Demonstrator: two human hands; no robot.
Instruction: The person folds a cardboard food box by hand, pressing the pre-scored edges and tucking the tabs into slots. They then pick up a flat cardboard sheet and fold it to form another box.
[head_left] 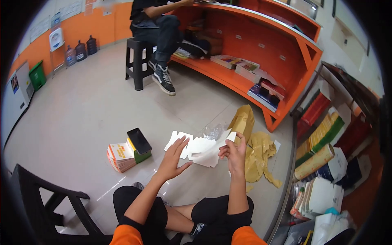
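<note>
White die-cut card pieces [204, 152] lie in front of me, just above the floor in this view. My right hand [235, 154] pinches the right end of one folded piece between thumb and fingers. Flat and with its fingers stretched out, my left hand [173, 162] hovers at the left side, its fingertips overlapping another white card piece [178, 140]. Behind the cards sit some clear plastic wrap [215, 131] and a brown paper bag [243, 121]. Crumpled brown paper [259, 157] spreads over the floor right of my right hand.
A stack of orange-and-white printed cards [121, 153] and a black phone [139, 141] on a green box are at left. A black chair [45, 204] stands near me. Another person sits on a black stool [138, 61] by the orange shelf desk [286, 69]. Books [322, 196] line the right side.
</note>
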